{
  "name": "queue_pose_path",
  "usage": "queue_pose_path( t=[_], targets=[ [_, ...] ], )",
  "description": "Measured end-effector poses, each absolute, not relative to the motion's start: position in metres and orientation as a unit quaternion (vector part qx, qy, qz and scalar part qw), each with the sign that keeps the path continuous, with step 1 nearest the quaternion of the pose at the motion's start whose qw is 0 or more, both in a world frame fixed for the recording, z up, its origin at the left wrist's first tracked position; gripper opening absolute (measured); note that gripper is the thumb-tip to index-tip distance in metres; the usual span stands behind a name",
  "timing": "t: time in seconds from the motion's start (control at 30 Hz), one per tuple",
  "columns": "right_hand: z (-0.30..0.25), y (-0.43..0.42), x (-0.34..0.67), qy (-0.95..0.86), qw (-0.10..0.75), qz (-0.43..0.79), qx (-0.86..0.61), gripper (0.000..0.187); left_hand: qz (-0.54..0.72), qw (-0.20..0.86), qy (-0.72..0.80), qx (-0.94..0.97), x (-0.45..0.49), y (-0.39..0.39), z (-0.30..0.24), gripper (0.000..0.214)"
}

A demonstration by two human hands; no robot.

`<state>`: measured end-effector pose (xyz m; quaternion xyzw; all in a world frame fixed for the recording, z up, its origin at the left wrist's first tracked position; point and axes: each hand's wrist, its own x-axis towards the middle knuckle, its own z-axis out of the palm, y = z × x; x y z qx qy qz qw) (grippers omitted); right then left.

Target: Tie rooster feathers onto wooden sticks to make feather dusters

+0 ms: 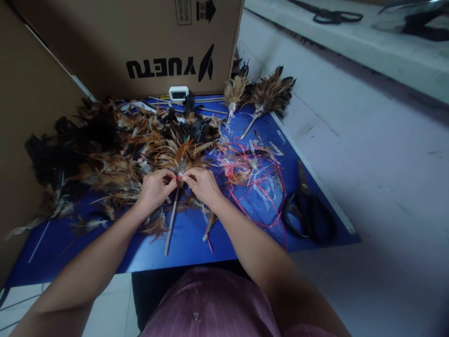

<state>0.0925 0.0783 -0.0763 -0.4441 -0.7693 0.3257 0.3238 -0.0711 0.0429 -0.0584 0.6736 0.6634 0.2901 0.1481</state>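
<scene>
My left hand (155,188) and my right hand (202,186) meet over a half-made feather duster (178,157), a fan of brown and black feathers on a thin wooden stick (170,224). Both hands pinch a red string (179,177) at the base of the feathers, where they join the stick. The stick points toward me over the blue board (196,243). How the string is wound is hidden by my fingers.
A heap of loose dark and brown feathers (94,150) lies to the left. Red string scraps (252,173) and black scissors (307,210) lie right. Two finished dusters (261,96) lie at the back beside a cardboard box (140,42) and a small white device (178,93).
</scene>
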Motion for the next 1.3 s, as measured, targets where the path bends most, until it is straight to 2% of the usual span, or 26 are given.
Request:
queue_pose_path(
  t=[0.37, 0.6, 0.73, 0.93, 1.1, 1.3],
  targets=[
    [-0.071, 0.077, 0.096, -0.774, 0.304, 0.290, -0.474, 0.014, 0.331, 0.251, 0.672, 0.613, -0.073, 0.045, -0.062, 0.011],
    [-0.072, 0.078, 0.098, -0.764, 0.296, 0.301, -0.488, 0.015, 0.330, 0.259, 0.684, 0.597, -0.070, 0.045, -0.056, 0.008],
    [-0.073, 0.078, 0.098, -0.760, 0.296, 0.307, -0.490, 0.016, 0.343, 0.300, 0.678, 0.577, -0.075, 0.047, -0.061, 0.009],
    [-0.071, 0.079, 0.097, -0.756, 0.280, 0.318, -0.498, 0.014, 0.359, 0.412, 0.641, 0.538, -0.082, 0.053, -0.062, 0.021],
    [-0.068, 0.079, 0.096, -0.756, 0.278, 0.315, -0.502, 0.013, 0.283, 0.395, 0.664, 0.568, -0.077, 0.059, -0.053, 0.036],
    [-0.071, 0.080, 0.096, -0.747, 0.310, 0.337, -0.481, 0.015, 0.295, 0.432, 0.677, 0.518, -0.064, 0.065, -0.050, 0.042]
  ],
)
